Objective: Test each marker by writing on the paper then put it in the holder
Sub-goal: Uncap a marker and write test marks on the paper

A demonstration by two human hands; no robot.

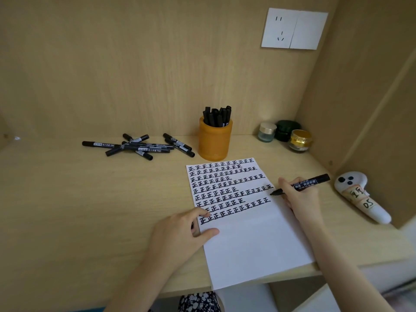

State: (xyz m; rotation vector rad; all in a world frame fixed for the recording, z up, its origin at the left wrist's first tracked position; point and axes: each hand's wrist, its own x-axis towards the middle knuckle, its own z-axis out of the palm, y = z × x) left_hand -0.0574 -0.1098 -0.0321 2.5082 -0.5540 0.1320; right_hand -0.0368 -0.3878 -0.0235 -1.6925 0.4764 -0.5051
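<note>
- The right hand (301, 199) grips a black marker (311, 180): its fingers (286, 183) are curled round the barrel in a writing hold.
- The marker is uncapped. Its tip points left of the fingers, at the right edge of the paper (247, 244), beside the end of a row of written characters. Whether the tip touches the sheet I cannot tell.
- The back end of the marker sticks out to the right of the fingers, tilted up and away.
- The left hand (180, 233) rests on the left edge of the paper, fingers bent, with the thumb and a fingertip pressed on the sheet.
- A small dark thing shows between that thumb and the bent fingers; I cannot tell what it is or whether it is gripped.
- The paper lies on the tabletop (90, 199) between the two hands. Rows of black characters fill its far half, and the near half is blank.
- The orange holder (215, 140) stands upright beyond the paper, farther from both hands, with a bunch of capped markers (217, 117) standing in it.
- A pile of loose markers (137, 146) lies on the tabletop well beyond the left fingers, left of the holder.
- Three small jars (266, 131) stand beyond the right fingers, in the back corner.
- A white controller (360, 197) with handwritten labels lies to the right of the right fingers.
</note>
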